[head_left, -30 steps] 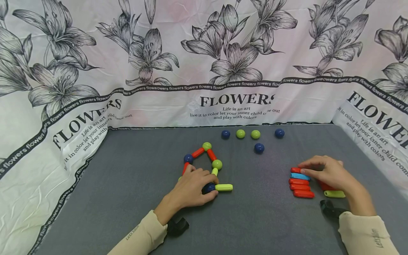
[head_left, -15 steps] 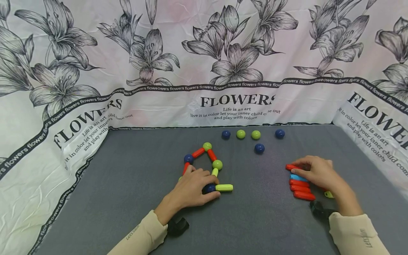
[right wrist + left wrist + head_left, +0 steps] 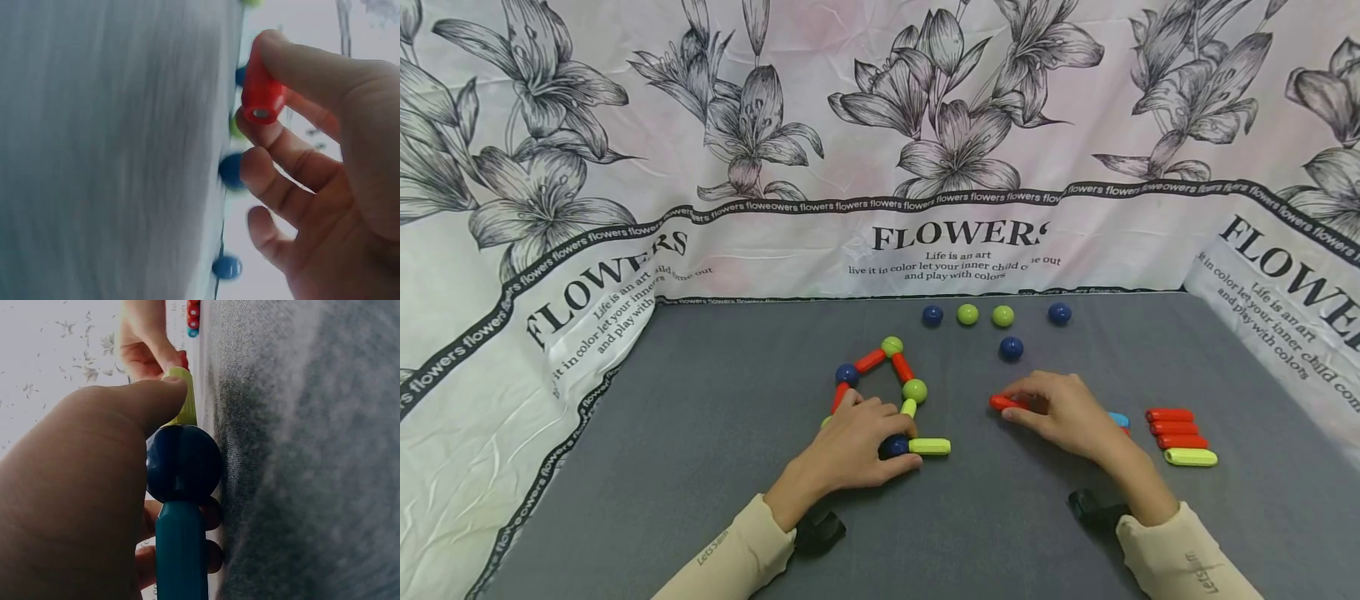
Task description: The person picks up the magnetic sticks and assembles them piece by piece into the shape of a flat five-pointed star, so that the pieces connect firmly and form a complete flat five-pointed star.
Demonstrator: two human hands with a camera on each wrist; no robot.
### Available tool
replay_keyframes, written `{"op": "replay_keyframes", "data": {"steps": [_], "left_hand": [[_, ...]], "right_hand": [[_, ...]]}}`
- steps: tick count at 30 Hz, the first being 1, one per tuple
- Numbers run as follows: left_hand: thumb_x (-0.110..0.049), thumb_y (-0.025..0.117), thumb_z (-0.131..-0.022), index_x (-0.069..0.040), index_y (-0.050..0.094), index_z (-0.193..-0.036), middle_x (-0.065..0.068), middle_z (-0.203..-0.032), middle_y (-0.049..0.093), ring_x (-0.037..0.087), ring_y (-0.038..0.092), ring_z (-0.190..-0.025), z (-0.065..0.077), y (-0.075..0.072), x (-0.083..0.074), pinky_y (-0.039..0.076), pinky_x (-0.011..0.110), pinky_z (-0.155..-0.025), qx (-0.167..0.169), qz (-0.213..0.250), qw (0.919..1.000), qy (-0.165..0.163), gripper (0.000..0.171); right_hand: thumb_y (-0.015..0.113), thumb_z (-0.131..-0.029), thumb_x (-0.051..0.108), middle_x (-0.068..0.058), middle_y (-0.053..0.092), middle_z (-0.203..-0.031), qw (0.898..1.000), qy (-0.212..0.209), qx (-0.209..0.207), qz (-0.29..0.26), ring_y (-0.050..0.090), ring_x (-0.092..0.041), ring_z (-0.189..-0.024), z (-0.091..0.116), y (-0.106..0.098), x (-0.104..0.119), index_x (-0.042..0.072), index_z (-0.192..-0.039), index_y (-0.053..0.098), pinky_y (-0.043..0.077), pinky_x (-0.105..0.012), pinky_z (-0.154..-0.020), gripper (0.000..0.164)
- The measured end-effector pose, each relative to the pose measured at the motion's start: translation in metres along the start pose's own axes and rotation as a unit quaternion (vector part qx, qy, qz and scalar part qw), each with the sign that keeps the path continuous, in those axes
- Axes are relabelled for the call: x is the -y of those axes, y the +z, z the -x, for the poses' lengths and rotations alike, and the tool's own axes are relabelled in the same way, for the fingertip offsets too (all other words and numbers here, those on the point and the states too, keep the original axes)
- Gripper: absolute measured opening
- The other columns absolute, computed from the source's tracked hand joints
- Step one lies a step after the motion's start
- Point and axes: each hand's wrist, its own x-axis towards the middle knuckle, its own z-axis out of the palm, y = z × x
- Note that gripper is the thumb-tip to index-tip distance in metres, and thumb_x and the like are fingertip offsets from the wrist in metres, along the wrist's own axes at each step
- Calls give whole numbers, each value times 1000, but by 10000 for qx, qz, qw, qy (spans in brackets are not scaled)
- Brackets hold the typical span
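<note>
My right hand (image 3: 1063, 412) pinches a red magnetic rod (image 3: 262, 87) between thumb and fingers, off to the right of the ring; a small silvery disc shows in its end. The left hand (image 3: 857, 442) holds a navy blue ball (image 3: 892, 446) at the near side of a ring of rods and balls. In the left wrist view its thumb lies over a yellow-green rod (image 3: 182, 403), with fingers behind the ball and a blue rod (image 3: 181, 550). That yellow-green rod points right from the ball. Farther round the ring are red rods (image 3: 871, 361) and green balls (image 3: 914, 391); the hand covers part of it.
Loose blue balls (image 3: 1011, 348) and green balls (image 3: 967, 314) lie along the back of the grey table (image 3: 737, 375). At right are a stack of red rods (image 3: 1175, 428), a yellow-green rod (image 3: 1191, 457) and a blue rod (image 3: 1118, 419), partly behind the right hand.
My right hand has taken the red rod from the top of the left row of rods and carried it left towards the ring. The left hand stays nearly still.
</note>
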Motion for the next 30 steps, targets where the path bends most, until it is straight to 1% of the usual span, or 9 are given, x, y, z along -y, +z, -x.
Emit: {"op": "replay_keyframes", "data": {"steps": [2,5,7,10,13,16,20,27,30], "left_hand": [[-56,69,-92,-33,71,-103,-17,-86,61,3,45,-74,0,0,0,32,33,-81,-5,17,10000,6,26],[-56,69,-92,-34,71,-102,-17,-86,60,2,45,-73,-1,0,-1,32,32,-80,-4,25,10000,20,24],[-56,69,-92,-34,71,-101,-17,-85,60,2,45,-73,-1,1,-1,32,32,-80,1,21,10000,29,24],[-55,69,-92,-34,71,-101,-17,-86,60,2,45,-74,-1,1,-1,32,32,-80,8,28,10000,35,23],[-54,69,-92,-34,71,-101,-17,-86,60,2,46,-74,-2,1,-2,32,32,-79,22,24,10000,26,22],[-53,69,-93,-33,71,-100,-17,-85,60,2,46,-74,-1,2,-2,31,31,-78,32,11,10000,10,21],[-52,69,-93,-33,71,-100,-17,-85,60,2,45,-73,-1,2,-4,31,31,-77,31,17,10000,35,20],[-52,70,-92,-33,71,-99,-18,-83,58,1,44,-72,-1,1,-9,31,30,-76,95,121,9997,195,20],[-52,70,-92,-33,70,-98,-17,-81,56,1,44,-71,-1,1,-11,31,29,-76,141,137,9995,260,20]], "right_hand": [[84,-84,18,11,66,-85,9994,-134,44,-329,48,1,-67,-2,10,5,19,-103,77,41,-21,-60,20],[83,-85,18,10,66,-87,9967,-70,209,-777,49,0,-68,-2,22,9,20,-105,77,42,-21,-60,21],[83,-86,19,10,65,-87,9955,-45,231,-920,48,0,-67,-2,28,10,20,-106,77,42,-21,-59,21],[84,-84,20,9,64,-86,9952,-25,154,-967,48,1,-65,-1,34,12,21,-105,77,42,-21,-57,22],[86,-83,21,11,62,-82,9965,-36,17,-840,48,1,-64,-1,38,12,22,-104,78,41,-21,-57,22],[86,-83,26,15,58,-77,9981,28,-69,-606,46,2,-63,-2,42,15,25,-103,78,37,-23,-62,22],[84,-84,31,18,55,-73,9987,124,-124,-476,45,2,-62,-2,48,21,27,-103,78,32,-26,-66,20],[83,-86,29,14,56,-71,9950,104,-204,-974,46,2,-58,-4,58,35,22,-102,78,38,-20,-54,18],[83,-86,26,13,55,-70,9930,110,-261,-1144,45,1,-57,-4,61,39,20,-101,77,39,-20,-52,17]]}}
